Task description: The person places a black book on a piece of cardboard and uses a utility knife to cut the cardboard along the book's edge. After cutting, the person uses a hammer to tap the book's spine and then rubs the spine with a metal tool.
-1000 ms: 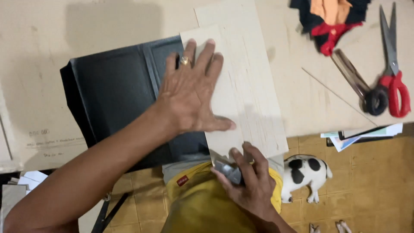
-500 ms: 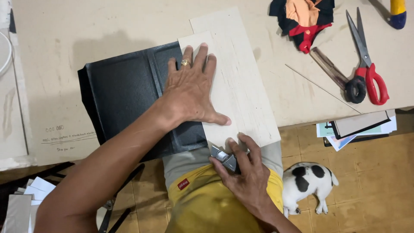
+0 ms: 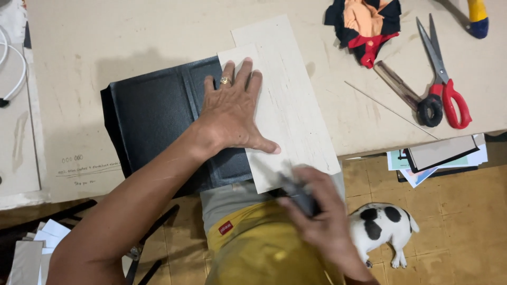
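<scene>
Pale board [image 3: 288,100] lies on the counter [image 3: 132,37], overlapping a black embossed cover [image 3: 153,121]; the left hand [image 3: 232,113] presses flat on the seam between them, fingers spread and open — holding nothing, only pinning the sheet down; the right hand [image 3: 322,219] sits at the board's near edge, closed around a small dark cutter [image 3: 298,196], blurred. Red-handled scissors [image 3: 446,79] rest well apart, on the right.

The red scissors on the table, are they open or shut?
Shut. The red scissors lie flat on the table, blades together in one point, beside darker scissors.
</scene>
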